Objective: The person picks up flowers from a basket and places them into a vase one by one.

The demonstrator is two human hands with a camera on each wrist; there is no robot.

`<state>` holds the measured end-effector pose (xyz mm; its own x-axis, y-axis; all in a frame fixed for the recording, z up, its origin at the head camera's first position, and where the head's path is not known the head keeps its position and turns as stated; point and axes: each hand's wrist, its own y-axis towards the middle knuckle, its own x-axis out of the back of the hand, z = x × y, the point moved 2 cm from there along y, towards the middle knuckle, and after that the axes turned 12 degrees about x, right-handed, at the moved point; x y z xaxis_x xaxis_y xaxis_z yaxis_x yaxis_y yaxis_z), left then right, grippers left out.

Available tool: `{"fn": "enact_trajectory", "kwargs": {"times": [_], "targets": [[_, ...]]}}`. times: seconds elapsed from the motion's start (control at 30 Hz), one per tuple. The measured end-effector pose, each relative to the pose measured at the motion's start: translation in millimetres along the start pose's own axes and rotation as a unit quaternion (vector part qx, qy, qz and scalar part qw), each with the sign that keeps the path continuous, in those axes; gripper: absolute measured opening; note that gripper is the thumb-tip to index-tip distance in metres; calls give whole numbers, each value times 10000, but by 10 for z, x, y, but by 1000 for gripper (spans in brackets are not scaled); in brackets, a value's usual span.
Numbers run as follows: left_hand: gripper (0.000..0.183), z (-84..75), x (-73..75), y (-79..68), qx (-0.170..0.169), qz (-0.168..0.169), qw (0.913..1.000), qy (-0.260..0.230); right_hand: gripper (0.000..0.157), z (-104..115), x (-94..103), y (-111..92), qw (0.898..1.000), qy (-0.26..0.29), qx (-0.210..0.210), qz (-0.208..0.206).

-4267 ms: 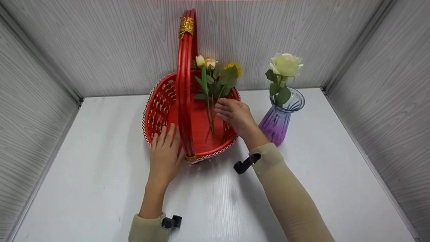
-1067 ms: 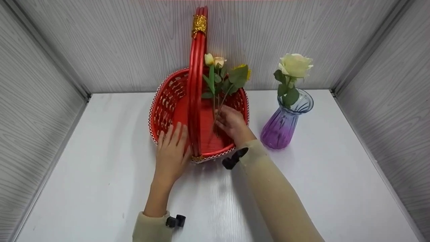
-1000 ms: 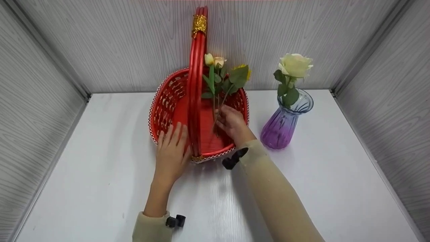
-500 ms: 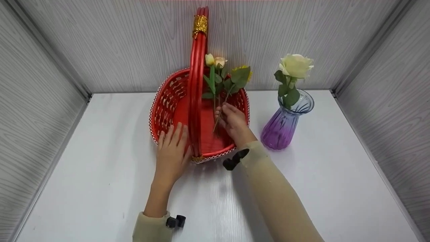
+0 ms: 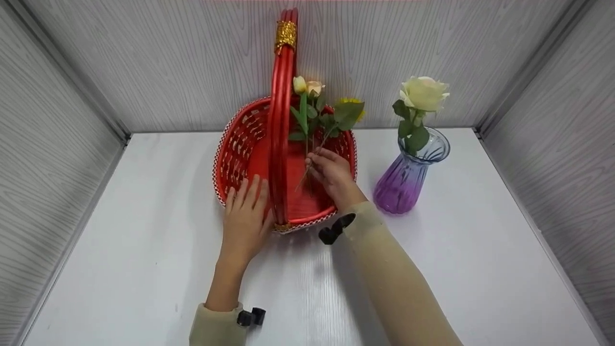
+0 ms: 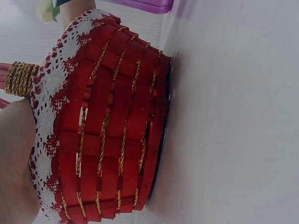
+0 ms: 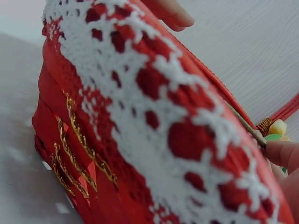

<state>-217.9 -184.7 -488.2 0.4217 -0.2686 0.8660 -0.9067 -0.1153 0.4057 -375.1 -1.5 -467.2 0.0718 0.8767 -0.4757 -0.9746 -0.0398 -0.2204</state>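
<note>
My right hand (image 5: 336, 175) reaches over the right rim of a red woven basket (image 5: 229, 149). Between thumb and fingers it pinches the thin stem of a sunflower (image 5: 349, 115), whose head faces away behind a broad leaf. The stem's lower end slants down-left over the basket floor. Left of it, a yellow-white tulip (image 5: 299, 85) and a peach rose (image 5: 315, 87) lean against the basket's back rim. My left hand (image 5: 244, 223) rests on the front-left rim, fingers extended, beside the handle's foot. In the right wrist view, lace trim (image 7: 135, 116) hides most of the right hand.
A blue-to-purple glass vase (image 5: 401, 185) stands right of the basket and holds one cream rose (image 5: 424, 93). The tall red handle (image 5: 281, 125) with gold wrapping arches over the basket. Panelled walls (image 5: 192, 62) enclose the white table (image 5: 158, 269) at the back and sides.
My right hand has lowered into the basket and taken the sunflower's stem. Over the last second the flower's head has tipped right and slightly down. The left hand stays on the rim.
</note>
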Motion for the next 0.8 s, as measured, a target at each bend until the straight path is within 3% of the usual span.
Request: {"fn": "enact_trajectory", "kwargs": {"times": [0.27, 0.8], "targets": [[66, 4, 1, -11, 18, -59, 10000, -45, 48, -23, -19, 4, 9998, -122, 119, 132], [67, 8, 9, -13, 39, 44, 10000, -72, 40, -24, -25, -6, 9997, -143, 143, 161]]}}
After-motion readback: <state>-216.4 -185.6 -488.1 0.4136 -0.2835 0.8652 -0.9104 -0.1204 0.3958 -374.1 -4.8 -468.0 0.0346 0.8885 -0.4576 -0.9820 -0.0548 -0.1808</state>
